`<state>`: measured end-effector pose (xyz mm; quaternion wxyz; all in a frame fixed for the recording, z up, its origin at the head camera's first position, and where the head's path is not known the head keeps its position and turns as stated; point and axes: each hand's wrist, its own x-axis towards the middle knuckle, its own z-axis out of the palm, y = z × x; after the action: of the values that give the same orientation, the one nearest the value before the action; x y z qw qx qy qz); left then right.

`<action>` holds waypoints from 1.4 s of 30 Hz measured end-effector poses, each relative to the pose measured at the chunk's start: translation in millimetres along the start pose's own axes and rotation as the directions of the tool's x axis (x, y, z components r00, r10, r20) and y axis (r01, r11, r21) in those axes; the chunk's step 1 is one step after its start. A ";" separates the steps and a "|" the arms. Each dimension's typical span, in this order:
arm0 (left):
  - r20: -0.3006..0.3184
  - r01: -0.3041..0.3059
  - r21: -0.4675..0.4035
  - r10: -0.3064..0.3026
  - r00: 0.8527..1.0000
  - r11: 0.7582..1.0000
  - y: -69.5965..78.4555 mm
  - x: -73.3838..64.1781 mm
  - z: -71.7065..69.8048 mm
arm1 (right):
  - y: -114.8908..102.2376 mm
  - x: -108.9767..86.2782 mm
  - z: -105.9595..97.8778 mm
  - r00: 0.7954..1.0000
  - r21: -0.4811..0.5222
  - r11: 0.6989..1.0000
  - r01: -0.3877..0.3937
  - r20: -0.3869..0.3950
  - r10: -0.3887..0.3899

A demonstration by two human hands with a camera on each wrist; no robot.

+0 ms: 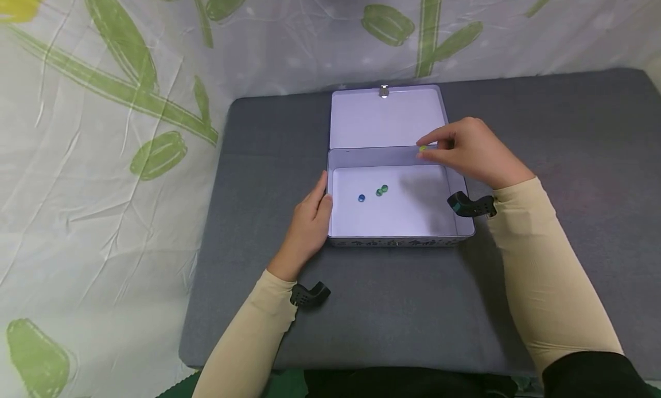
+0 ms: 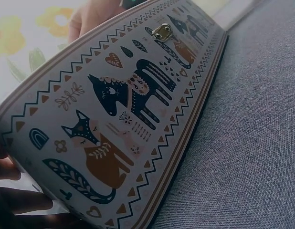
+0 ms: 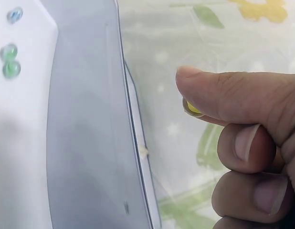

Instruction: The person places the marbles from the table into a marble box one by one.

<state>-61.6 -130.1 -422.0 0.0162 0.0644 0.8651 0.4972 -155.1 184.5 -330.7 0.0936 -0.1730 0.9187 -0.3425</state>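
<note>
A tin box (image 1: 392,242) with its lid (image 1: 387,117) laid back stands in front of me. Inside, on the white floor, lie a blue marble (image 1: 361,198) and two green marbles (image 1: 382,190) side by side. Between thumb and forefinger, my right hand (image 1: 477,151) pinches a yellow marble (image 3: 192,107), over the back right part of the box. The thumb covers much of that marble in the right wrist view. My left hand (image 1: 307,226) rests against the box's left side, fingers fairly straight along the wall.
The box sits on a grey cloth-covered table (image 1: 273,157). A metal clasp (image 1: 384,91) is on the lid's far edge, and a catch (image 2: 163,32) is on the patterned front. A leaf-printed curtain (image 1: 310,42) hangs behind and to the left of the table.
</note>
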 end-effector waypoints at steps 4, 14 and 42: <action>-0.006 -0.003 0.003 0.003 1.000 1.000 -0.5 -0.2 0.4 | -9.0 11.3 7.8 1.000 0.021 0.999 0.026 0.017 -0.027; -0.006 0.002 0.004 -0.002 1.000 1.000 -1.4 -1.5 1.9 | -19.7 35.9 32.7 0.994 0.058 0.995 0.076 0.081 -0.080; -0.006 0.025 0.009 -0.024 1.000 1.000 -1.3 -0.9 0.1 | -6.8 54.0 82.5 0.926 0.085 0.987 0.137 0.344 -0.158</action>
<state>-60.8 -130.8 -423.2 0.0193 0.0524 0.8681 0.4932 -179.2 109.8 -390.8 0.2343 -0.2970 0.8612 -0.3394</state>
